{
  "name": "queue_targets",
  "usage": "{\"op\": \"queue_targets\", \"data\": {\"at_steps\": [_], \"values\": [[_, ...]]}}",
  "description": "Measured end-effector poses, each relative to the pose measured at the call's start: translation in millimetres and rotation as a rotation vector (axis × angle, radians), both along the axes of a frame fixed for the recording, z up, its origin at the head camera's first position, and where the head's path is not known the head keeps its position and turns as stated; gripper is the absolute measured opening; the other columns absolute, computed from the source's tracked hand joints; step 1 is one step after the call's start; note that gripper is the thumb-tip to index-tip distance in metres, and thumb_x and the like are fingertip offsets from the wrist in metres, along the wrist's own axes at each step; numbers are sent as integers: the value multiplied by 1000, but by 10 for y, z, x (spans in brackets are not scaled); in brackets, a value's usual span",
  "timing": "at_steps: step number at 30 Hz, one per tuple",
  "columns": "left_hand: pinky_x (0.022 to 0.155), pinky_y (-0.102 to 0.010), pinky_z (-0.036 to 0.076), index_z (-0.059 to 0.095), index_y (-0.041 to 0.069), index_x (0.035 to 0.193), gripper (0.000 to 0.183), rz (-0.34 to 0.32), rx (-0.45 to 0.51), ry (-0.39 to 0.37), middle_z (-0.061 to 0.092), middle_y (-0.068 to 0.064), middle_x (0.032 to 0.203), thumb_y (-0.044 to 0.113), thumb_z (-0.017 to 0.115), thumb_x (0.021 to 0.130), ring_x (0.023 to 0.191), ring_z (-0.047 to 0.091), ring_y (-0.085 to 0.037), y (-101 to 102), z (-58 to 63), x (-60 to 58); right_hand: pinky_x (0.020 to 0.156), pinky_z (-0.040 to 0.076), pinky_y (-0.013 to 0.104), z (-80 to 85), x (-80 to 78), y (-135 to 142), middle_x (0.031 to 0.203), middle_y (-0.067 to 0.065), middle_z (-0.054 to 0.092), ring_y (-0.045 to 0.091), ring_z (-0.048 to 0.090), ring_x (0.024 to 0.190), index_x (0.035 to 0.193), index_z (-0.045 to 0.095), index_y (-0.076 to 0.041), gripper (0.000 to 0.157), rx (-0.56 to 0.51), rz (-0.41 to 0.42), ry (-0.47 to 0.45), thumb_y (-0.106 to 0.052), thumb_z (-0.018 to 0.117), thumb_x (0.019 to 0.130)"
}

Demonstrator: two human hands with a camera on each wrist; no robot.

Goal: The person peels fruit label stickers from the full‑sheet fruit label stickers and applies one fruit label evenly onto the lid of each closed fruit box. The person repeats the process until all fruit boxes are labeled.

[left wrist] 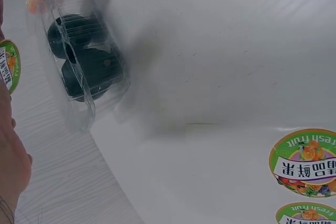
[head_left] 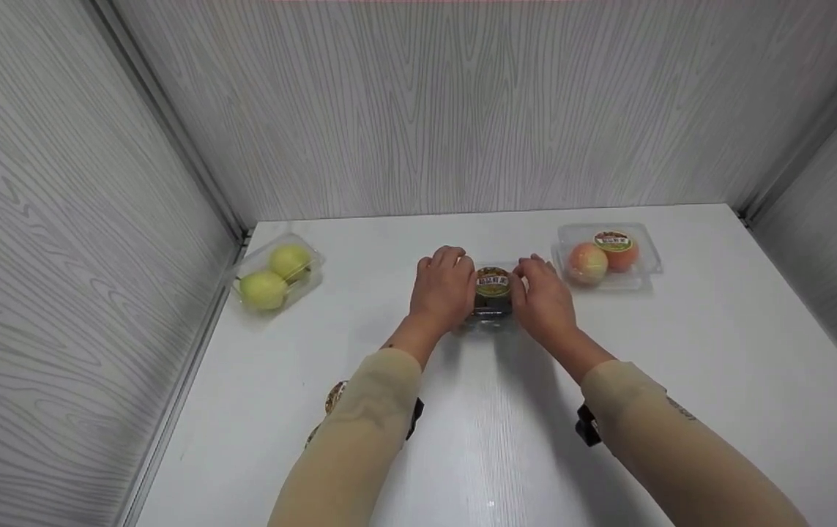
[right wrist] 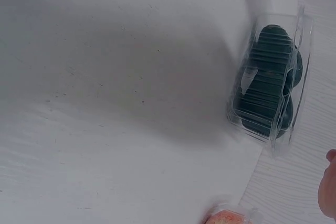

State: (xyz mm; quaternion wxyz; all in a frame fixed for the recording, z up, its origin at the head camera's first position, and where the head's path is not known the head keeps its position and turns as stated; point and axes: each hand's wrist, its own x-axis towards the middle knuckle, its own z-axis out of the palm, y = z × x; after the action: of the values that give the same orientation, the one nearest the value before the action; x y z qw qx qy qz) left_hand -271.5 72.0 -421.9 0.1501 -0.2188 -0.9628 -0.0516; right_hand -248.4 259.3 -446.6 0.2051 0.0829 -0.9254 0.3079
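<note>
2 stickers (left wrist: 304,163) lie nearest on the table (head_left: 228,439). Farther, the left hand (head_left: 444,287) and right hand (head_left: 541,298) pinch 1 label (head_left: 493,281) above a clear box (head_left: 491,323) of 2 dark fruits (left wrist: 90,73). Slightly beyond sit 2 pears (head_left: 263,290), then 2 reddish fruits (head_left: 587,264).

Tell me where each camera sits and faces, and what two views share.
Head: on the head, facing forward and down; shows both arms, the left grip and the right grip, a round sticker between them.
Left wrist: worn there, facing a clear box of dark fruit; part of the left grip shows at frame left.
Right wrist: worn there, facing that box; part of the right grip shows at frame right.
Both wrist views share the box.
</note>
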Motion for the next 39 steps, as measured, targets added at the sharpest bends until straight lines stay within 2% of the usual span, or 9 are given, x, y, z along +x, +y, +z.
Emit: {"op": "queue_targets", "data": {"at_steps": [7,15,23,31,39], "values": [[111,-47,44,68,12,127,35,21,-30,-44,58,-4,145,34,43,115,142,48,-23,25,-12,-63,124,31,50,-31,-62,-6,123,24,69,40,52,142,102,62,-1,20,25,-16,-22,-19,56,109],[113,-47,42,68,14,128,36,42,-39,-93,58,-4,146,36,43,115,143,47,-23,18,-53,-132,124,31,50,-71,-120,-32,125,25,68,41,52,143,102,62,-1,19,29,-22,-44,-18,57,109],[111,-46,43,67,12,132,37,51,-43,-101,59,-4,144,35,44,115,141,49,-23,22,-114,-183,126,27,49,-120,-164,-43,133,24,65,40,48,146,106,61,-2,20,48,-34,-103,-21,54,110],[111,-47,43,67,12,132,38,51,-71,-115,59,-5,144,35,42,115,141,49,-23,29,-154,-209,124,30,51,-185,-204,-39,133,25,65,41,48,145,105,61,-2,20,44,-36,-104,-21,55,110],[111,-48,43,69,12,128,36,37,-47,-118,59,-6,145,34,44,115,141,50,-24,17,-187,-253,125,29,51,-204,-226,-45,131,25,65,41,47,146,105,61,-1,22,56,-31,-105,-21,54,110]]}}
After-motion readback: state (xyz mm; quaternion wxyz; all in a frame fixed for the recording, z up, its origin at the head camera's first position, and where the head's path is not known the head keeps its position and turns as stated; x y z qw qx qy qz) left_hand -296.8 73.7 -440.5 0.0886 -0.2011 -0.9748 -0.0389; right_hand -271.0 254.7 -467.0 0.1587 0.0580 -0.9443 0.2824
